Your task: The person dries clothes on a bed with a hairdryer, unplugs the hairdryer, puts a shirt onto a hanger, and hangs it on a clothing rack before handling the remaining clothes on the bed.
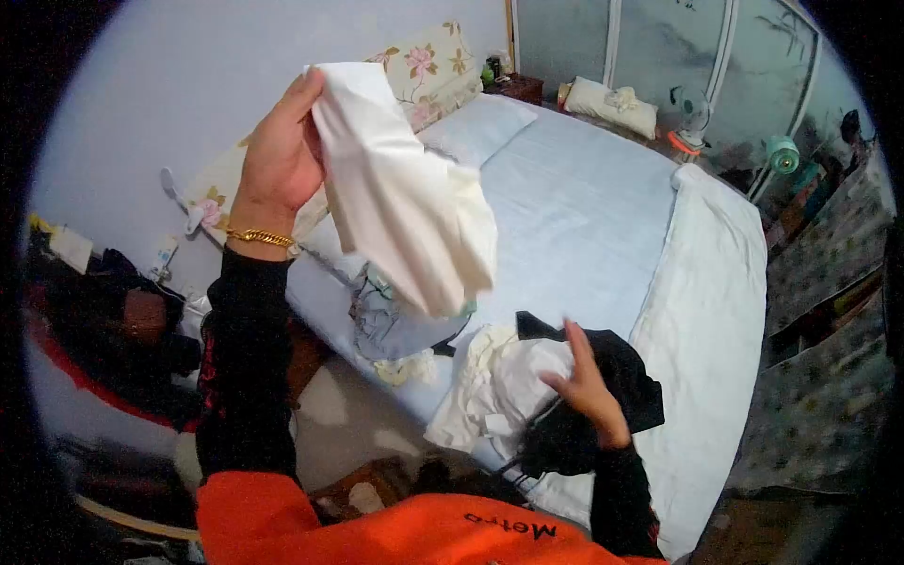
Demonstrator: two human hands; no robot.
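My left hand (282,155) is raised at the upper left, its fingers closed on the top edge of a white cloth (405,188). The cloth hangs down above the bed, creased and slightly blurred at its lower end. Lower right, my right hand (589,386) has its thumb and fingers apart and holds nothing. It is over a pile of clothes at the bed's near edge, with a black garment (633,377) and white and cream garments (499,377). A grey-blue garment (400,320) lies left of the pile, partly behind the hanging cloth.
A light blue sheet covers the bed (584,188), with a white quilt (706,254) folded along its right side. A pillow (490,127) lies near the floral headboard (433,71). Beyond the bed stand a nightstand (516,88) and a fan (692,118). Dark items (122,311) are at left.
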